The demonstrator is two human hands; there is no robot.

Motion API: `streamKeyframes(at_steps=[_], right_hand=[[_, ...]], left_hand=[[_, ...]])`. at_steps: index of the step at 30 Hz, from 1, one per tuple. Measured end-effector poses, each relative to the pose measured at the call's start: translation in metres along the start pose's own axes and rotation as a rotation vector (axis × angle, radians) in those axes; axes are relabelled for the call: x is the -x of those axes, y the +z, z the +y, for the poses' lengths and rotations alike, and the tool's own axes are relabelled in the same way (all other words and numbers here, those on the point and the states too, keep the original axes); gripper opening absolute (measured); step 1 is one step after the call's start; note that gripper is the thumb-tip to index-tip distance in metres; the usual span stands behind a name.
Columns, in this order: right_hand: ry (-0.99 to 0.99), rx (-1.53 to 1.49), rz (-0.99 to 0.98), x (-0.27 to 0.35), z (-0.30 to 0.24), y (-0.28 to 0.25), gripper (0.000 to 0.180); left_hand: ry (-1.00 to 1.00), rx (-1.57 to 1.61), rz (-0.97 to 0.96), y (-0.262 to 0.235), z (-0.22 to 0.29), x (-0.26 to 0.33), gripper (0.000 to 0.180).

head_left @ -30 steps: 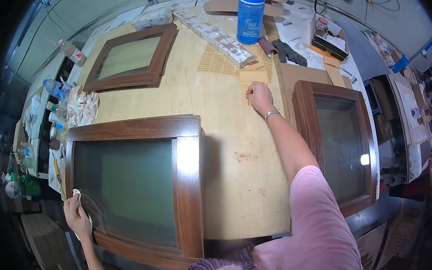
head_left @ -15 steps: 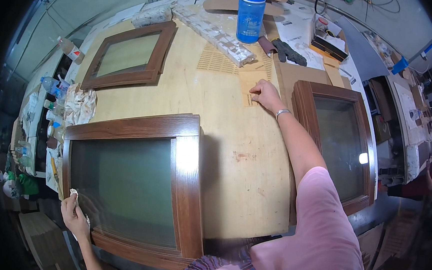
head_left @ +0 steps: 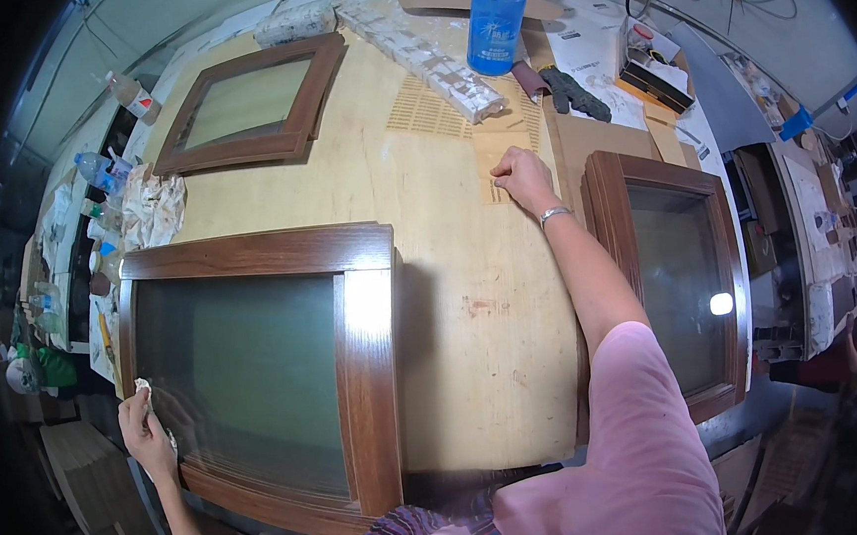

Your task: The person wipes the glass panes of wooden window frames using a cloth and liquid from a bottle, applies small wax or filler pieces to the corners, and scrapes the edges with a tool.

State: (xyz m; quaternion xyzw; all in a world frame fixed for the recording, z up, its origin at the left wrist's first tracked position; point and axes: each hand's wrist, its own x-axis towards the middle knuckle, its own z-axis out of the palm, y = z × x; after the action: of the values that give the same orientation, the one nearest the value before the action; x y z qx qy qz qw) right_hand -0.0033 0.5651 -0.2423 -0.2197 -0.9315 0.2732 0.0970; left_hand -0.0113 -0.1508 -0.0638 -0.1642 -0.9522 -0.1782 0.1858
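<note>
My left hand (head_left: 149,444) is closed round a crumpled white cloth (head_left: 143,387) at the left side of a large brown wooden-framed glass panel (head_left: 371,401). This panel lies nearest me on the table. Farther off, my right hand (head_left: 526,177) pinches with thumb and fingers at a tan paper strip (head_left: 491,148) lying flat on the tabletop. Part of the strip is hidden under the fingers. Right of my forearm lie stacked brown framed glass panels (head_left: 606,190). Another framed panel (head_left: 293,143) rests at the far left.
A blue water bottle (head_left: 497,34) stands at the back, near a dark grey glove (head_left: 575,93) and a long wrapped bar (head_left: 424,64). Crumpled paper (head_left: 153,207) and several plastic bottles line the left edge. A small open box (head_left: 656,78) sits at the back right.
My right hand has closed slightly more at the paper strip, its fingers more bent. The left hand stays on the cloth. The whole view has shifted slightly.
</note>
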Motion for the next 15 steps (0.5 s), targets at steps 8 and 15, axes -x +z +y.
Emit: streamKeyframes(at_steps=[8, 15], right_hand=[[-0.136, -0.065, 0.074, 0.012, -0.003, 0.002, 0.013], [-0.083, -0.023, 0.053, 0.004, 0.000, 0.000, 0.010]], left_hand=[[0.000, -0.017, -0.012, -0.004, -0.004, 0.003, 0.034], [-0.014, 0.022, -0.005, -0.001, 0.004, 0.000, 0.034]])
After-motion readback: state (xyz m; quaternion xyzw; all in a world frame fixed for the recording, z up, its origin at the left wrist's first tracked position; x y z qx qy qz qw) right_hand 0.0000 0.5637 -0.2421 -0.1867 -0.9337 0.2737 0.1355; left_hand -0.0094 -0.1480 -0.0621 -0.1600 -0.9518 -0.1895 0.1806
